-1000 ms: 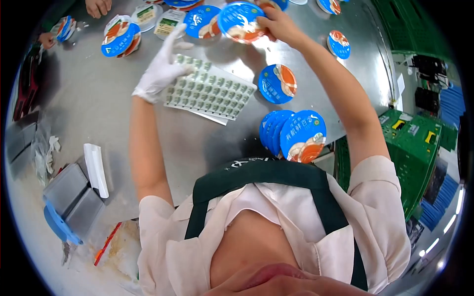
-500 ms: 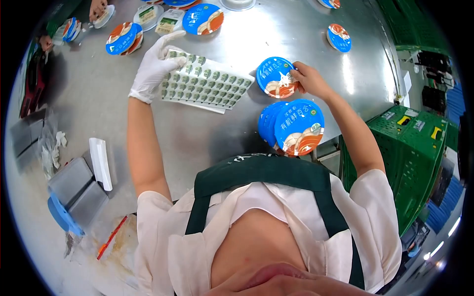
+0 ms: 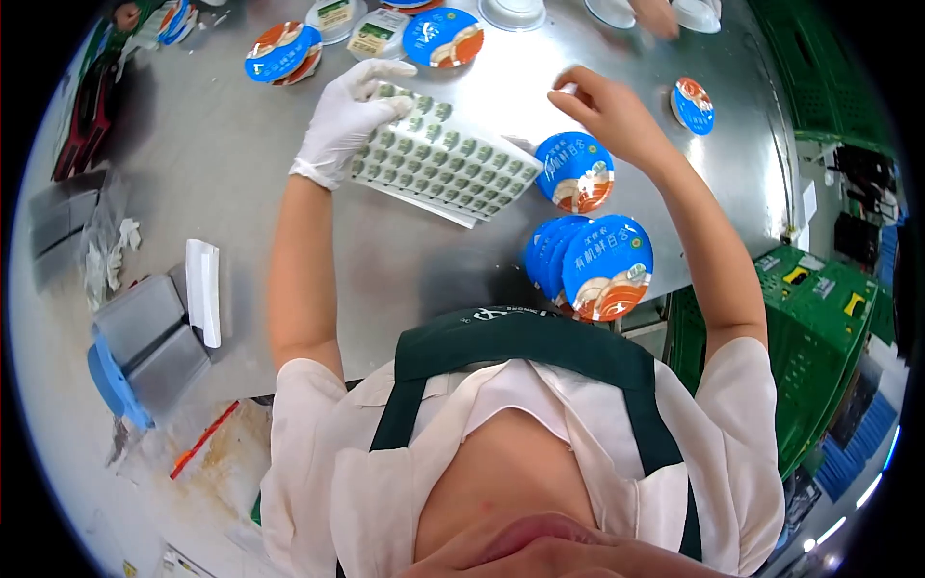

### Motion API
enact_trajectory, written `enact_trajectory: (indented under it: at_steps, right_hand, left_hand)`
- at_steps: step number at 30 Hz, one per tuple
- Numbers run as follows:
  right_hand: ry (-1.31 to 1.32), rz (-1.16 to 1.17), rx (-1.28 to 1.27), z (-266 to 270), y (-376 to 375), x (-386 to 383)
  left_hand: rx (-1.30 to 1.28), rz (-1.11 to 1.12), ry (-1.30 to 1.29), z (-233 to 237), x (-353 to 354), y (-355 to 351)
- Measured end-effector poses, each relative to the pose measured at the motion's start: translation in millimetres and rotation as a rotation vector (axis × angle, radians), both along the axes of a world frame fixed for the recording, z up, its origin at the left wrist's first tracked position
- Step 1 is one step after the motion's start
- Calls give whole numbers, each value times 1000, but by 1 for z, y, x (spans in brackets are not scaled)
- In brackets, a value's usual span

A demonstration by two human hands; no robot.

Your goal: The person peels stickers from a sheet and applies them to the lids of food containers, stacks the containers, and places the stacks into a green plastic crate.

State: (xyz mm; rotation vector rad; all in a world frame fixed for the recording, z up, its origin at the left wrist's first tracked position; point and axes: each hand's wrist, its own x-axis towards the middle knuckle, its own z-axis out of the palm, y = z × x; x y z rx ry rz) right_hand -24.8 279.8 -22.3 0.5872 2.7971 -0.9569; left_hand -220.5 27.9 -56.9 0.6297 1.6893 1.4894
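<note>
My left hand (image 3: pixel 349 120), in a white glove, is closed on the upper left edge of a sheet of stickers (image 3: pixel 453 159), small green labels in rows, with several gone from the top. My bare right hand (image 3: pixel 609 108) hangs over the table with thumb and fingers curled together; whether a sticker is in them is too small to tell. Just below it lies a round blue lid (image 3: pixel 576 173) with white lettering and an orange-brown picture, touching or nearly touching the sheet's right corner. Closer to my apron leans a stack of the same blue lids (image 3: pixel 607 270).
At the table's (image 3: pixel 385 279) far side are another blue lid (image 3: pixel 443 39), a labelled clear tub (image 3: pixel 378 35), lids at the left (image 3: pixel 282 52) and a lidded tub (image 3: pixel 694 106). Another person's hand (image 3: pixel 657 16) is at the top. Green crates (image 3: pixel 809 337) stand at the right.
My right hand has let go of the blue lid and risen up and away from it. The lid stays on the table. My left hand still holds the sheet; the whole view has shifted a little.
</note>
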Motion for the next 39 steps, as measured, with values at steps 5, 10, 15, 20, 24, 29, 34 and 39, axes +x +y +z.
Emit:
enact_trajectory:
  at_steps: [5, 10, 15, 20, 24, 29, 34, 39]
  right_hand:
    - [292, 294, -112, -7, -48, -55]
    - [387, 452, 124, -14, -61, -72]
    - [343, 217, -417, -45, -7, -103]
    - [287, -8, 14, -107, 47, -153]
    - [353, 3, 25, -142, 39, -172]
    - [427, -198, -69, -152, 29, -171]
    - [341, -175, -149, -150, 44, -150]
    - [338, -52, -142, -143, 36, -143]
  left_hand:
    - [39, 38, 13, 8, 1, 8]
    - [45, 12, 26, -9, -9, 7]
    - [-222, 7, -1, -47, -32, 20]
    - [-243, -176, 91, -57, -46, 46]
    - [-342, -203, 202, -72, -51, 66]
    - [-327, -192, 185, -85, -58, 65]
    - [-297, -198, 144, -89, -55, 56]
    - [-320, -184, 133, -88, -53, 54]
